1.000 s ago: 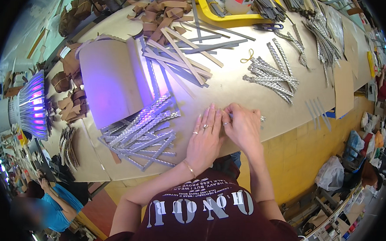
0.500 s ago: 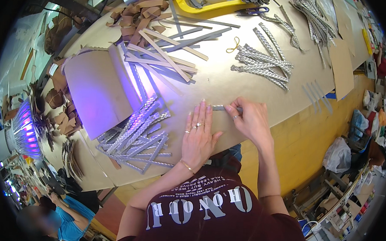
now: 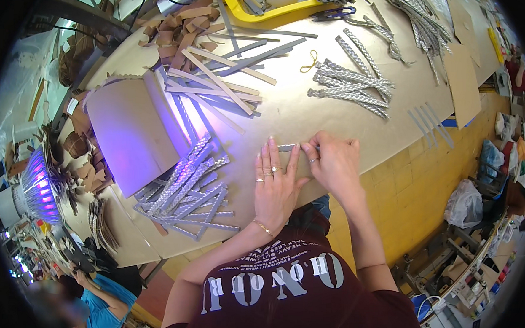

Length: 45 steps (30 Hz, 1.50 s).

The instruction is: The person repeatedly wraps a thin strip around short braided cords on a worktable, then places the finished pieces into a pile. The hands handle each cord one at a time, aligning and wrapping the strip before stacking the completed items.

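A: Head view. What is held by the hands?

B: A thin grey strip [image 3: 288, 147] is laid flat on the table [image 3: 289, 115], near its front edge. The left hand [image 3: 274, 185] is pressed flat on the table, fingers spread and extended, fingertips touching the strip's left part. The right hand [image 3: 332, 163] is curled over the strip's right end, which is pinched between thumb and fingers. The two hands are set side by side, nearly touching.

A: What is located to the left of the hands?

B: A heap of braided silver strips [image 3: 190, 193] is spread on the table, near the left hand. Beyond it, a curved cardboard sheet [image 3: 130, 139] is stood on the table, and violet light is cast along its right edge. A violet lamp [image 3: 38, 188] is seen at the far left, off the table.

A: And farther back?

B: A second bundle of braided strips [image 3: 350, 85] is placed well apart from the hands, toward the right. Flat grey and tan strips [image 3: 219, 84] are scattered behind the cardboard sheet, with brown scraps [image 3: 180, 26] past them. A yellow tray [image 3: 264, 12] is positioned at the far edge. Three short grey strips [image 3: 428, 119] are lined up at the right edge of the table.
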Each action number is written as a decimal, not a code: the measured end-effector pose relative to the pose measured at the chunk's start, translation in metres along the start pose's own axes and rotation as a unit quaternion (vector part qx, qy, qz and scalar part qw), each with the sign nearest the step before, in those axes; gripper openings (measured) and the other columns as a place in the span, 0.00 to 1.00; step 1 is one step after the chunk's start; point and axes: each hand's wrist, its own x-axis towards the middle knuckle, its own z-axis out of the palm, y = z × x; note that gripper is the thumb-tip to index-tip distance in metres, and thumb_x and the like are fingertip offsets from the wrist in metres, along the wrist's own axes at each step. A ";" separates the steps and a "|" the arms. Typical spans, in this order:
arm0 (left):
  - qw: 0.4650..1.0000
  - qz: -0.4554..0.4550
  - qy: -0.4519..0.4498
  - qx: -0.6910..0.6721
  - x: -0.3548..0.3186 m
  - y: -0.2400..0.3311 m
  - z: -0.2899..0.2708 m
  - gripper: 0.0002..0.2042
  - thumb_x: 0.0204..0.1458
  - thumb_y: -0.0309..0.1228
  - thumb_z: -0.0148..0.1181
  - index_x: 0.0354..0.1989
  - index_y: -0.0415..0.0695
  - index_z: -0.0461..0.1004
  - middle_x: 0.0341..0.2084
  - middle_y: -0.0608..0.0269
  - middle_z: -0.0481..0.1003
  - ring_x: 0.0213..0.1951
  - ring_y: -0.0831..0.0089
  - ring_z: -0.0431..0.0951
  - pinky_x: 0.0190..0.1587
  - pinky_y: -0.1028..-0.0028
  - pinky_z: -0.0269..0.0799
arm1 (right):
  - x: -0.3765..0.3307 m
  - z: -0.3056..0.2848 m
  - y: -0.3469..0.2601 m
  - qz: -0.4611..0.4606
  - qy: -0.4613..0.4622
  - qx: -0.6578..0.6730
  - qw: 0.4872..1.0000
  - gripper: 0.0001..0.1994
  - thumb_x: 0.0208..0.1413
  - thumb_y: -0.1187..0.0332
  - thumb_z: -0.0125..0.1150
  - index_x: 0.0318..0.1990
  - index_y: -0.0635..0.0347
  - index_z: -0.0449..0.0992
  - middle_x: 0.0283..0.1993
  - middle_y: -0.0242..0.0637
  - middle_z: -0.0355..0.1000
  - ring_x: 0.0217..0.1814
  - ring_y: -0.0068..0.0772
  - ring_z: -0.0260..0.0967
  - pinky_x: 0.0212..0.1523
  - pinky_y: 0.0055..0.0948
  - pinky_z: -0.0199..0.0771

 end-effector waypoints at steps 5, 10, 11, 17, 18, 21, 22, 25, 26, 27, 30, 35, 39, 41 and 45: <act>1.000 0.004 -0.002 0.018 0.001 0.001 0.000 0.40 0.54 0.57 0.56 0.73 0.52 0.55 0.70 0.36 0.51 0.70 0.43 0.54 0.71 0.52 0.48 | -0.006 -0.007 0.003 0.060 0.006 -0.007 0.998 0.14 0.58 0.57 0.62 0.30 0.58 0.77 0.25 0.38 0.77 0.29 0.42 0.75 0.44 0.42 0.59; 0.999 0.027 -0.008 0.045 0.003 0.001 0.001 0.39 0.54 0.56 0.57 0.72 0.52 0.56 0.72 0.48 0.51 0.68 0.40 0.57 0.69 0.50 0.52 | -0.007 -0.019 0.019 0.092 -0.023 0.115 0.989 0.13 0.57 0.56 0.64 0.31 0.57 0.79 0.22 0.39 0.76 0.28 0.43 0.75 0.42 0.39 0.60; 0.998 0.027 -0.006 0.047 0.003 0.001 0.001 0.39 0.54 0.57 0.56 0.72 0.52 0.56 0.72 0.50 0.51 0.68 0.41 0.57 0.69 0.50 0.53 | -0.006 -0.020 0.021 0.101 -0.027 0.117 0.988 0.13 0.57 0.56 0.64 0.31 0.57 0.79 0.22 0.39 0.76 0.28 0.43 0.75 0.42 0.39 0.61; 0.999 0.026 -0.002 0.034 0.003 0.001 0.000 0.37 0.57 0.54 0.55 0.72 0.52 0.56 0.72 0.52 0.51 0.68 0.40 0.57 0.67 0.50 0.56 | -0.005 -0.018 0.023 0.077 -0.010 0.109 0.991 0.12 0.56 0.61 0.65 0.31 0.61 0.79 0.19 0.43 0.73 0.22 0.42 0.72 0.32 0.37 0.65; 0.999 0.026 -0.004 0.035 0.003 0.001 0.000 0.36 0.57 0.54 0.55 0.72 0.52 0.56 0.73 0.52 0.51 0.68 0.40 0.57 0.67 0.49 0.56 | -0.004 -0.017 0.023 0.063 0.004 0.109 0.992 0.12 0.56 0.62 0.66 0.31 0.63 0.79 0.18 0.45 0.72 0.19 0.40 0.71 0.27 0.36 0.68; 0.999 0.027 -0.009 0.033 0.003 0.002 -0.002 0.36 0.58 0.53 0.54 0.72 0.53 0.56 0.73 0.52 0.50 0.68 0.39 0.57 0.67 0.49 0.56 | -0.003 -0.017 0.023 0.079 -0.002 0.116 0.990 0.12 0.55 0.62 0.66 0.31 0.63 0.79 0.19 0.45 0.72 0.20 0.41 0.71 0.26 0.36 0.68; 0.999 0.027 -0.008 0.032 0.004 0.002 -0.002 0.35 0.58 0.53 0.54 0.72 0.53 0.56 0.73 0.52 0.50 0.68 0.39 0.56 0.67 0.48 0.56 | -0.003 -0.017 0.023 0.086 -0.015 0.113 0.990 0.12 0.56 0.61 0.65 0.32 0.61 0.79 0.19 0.43 0.73 0.22 0.42 0.72 0.32 0.37 0.66; 0.999 0.028 -0.015 0.028 0.005 0.002 -0.004 0.35 0.59 0.53 0.53 0.73 0.53 0.55 0.73 0.51 0.50 0.68 0.39 0.56 0.68 0.48 0.54 | -0.001 -0.020 0.023 0.101 -0.044 0.115 0.987 0.12 0.58 0.58 0.63 0.33 0.56 0.80 0.22 0.39 0.76 0.26 0.42 0.74 0.42 0.37 0.62; 0.999 0.028 -0.012 0.030 0.006 0.002 -0.004 0.35 0.59 0.53 0.53 0.73 0.53 0.55 0.73 0.51 0.50 0.68 0.38 0.56 0.68 0.47 0.54 | 0.000 -0.022 0.024 0.104 -0.049 0.122 0.986 0.12 0.58 0.58 0.63 0.33 0.56 0.80 0.22 0.39 0.76 0.26 0.42 0.74 0.42 0.37 0.62; 0.999 0.027 -0.014 0.031 0.006 0.002 -0.004 0.35 0.59 0.53 0.53 0.73 0.53 0.55 0.73 0.51 0.50 0.68 0.38 0.56 0.68 0.47 0.54 | 0.000 -0.023 0.024 0.111 -0.055 0.128 0.984 0.12 0.58 0.58 0.63 0.33 0.56 0.80 0.22 0.39 0.76 0.27 0.42 0.74 0.43 0.37 0.61; 0.999 0.024 -0.023 0.029 0.004 0.003 -0.004 0.35 0.59 0.53 0.53 0.73 0.53 0.55 0.72 0.51 0.50 0.67 0.38 0.56 0.68 0.47 0.54 | -0.001 -0.023 0.025 0.121 -0.058 0.140 0.981 0.11 0.58 0.58 0.63 0.33 0.55 0.80 0.23 0.39 0.77 0.27 0.41 0.75 0.44 0.37 0.60; 0.999 0.025 -0.009 0.031 0.004 0.003 -0.002 0.36 0.58 0.53 0.54 0.72 0.54 0.56 0.72 0.50 0.51 0.66 0.37 0.58 0.67 0.46 0.54 | -0.005 -0.012 0.024 0.091 -0.012 0.127 0.988 0.11 0.59 0.58 0.62 0.33 0.56 0.79 0.23 0.37 0.77 0.28 0.40 0.74 0.44 0.38 0.57; 0.999 0.028 0.005 0.035 0.005 0.003 -0.001 0.34 0.56 0.53 0.56 0.72 0.61 0.57 0.72 0.49 0.52 0.66 0.37 0.58 0.67 0.45 0.54 | -0.010 -0.004 0.023 0.051 0.026 0.060 0.997 0.10 0.60 0.60 0.61 0.33 0.56 0.76 0.24 0.36 0.76 0.28 0.41 0.73 0.44 0.39 0.56; 0.999 0.025 0.010 0.030 0.006 0.004 -0.001 0.34 0.56 0.53 0.58 0.71 0.65 0.58 0.72 0.49 0.52 0.66 0.37 0.58 0.67 0.45 0.53 | -0.011 0.000 0.021 0.039 0.056 0.044 0.997 0.09 0.59 0.61 0.62 0.33 0.56 0.75 0.25 0.35 0.75 0.29 0.38 0.72 0.46 0.39 0.55; 0.999 0.014 0.027 0.018 0.007 0.007 -0.004 0.33 0.54 0.51 0.60 0.70 0.67 0.59 0.72 0.51 0.52 0.68 0.38 0.55 0.69 0.44 0.46 | -0.013 0.000 0.020 0.024 0.053 0.033 0.998 0.09 0.60 0.62 0.59 0.34 0.56 0.74 0.29 0.37 0.76 0.32 0.42 0.73 0.45 0.42 0.56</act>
